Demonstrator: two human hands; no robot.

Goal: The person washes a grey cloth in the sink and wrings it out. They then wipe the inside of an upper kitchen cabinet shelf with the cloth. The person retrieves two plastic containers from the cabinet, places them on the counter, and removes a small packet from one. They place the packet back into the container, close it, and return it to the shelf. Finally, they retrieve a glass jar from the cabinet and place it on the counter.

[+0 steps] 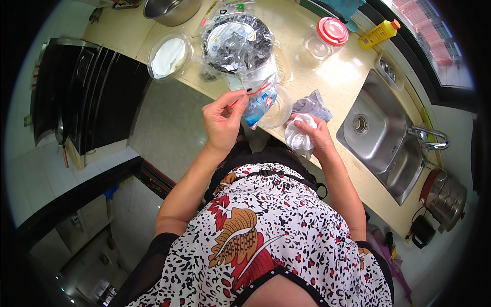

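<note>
My left hand (224, 119) pinches the red edge of a printed plastic bag (261, 103) between thumb and finger. A small dark bit (249, 90) shows at the fingertips; I cannot tell what it is. In my right hand (316, 134) is a bunched white cloth (298, 136), held near the counter's front edge. Behind it lies a crumpled grey cloth (312, 105). Partly behind the printed bag, a round clear plastic container or lid (282, 111) reaches the counter edge. Farther back sits a large clear bag of dark contents (239, 44) with a white label.
A round clear container with something white (168, 57) stands at the left counter edge, a steel pot (172, 11) behind it. Toward the window are a red-lidded jar (326, 38) and a yellow bottle (379, 34). A double steel sink (374, 115) lies at right.
</note>
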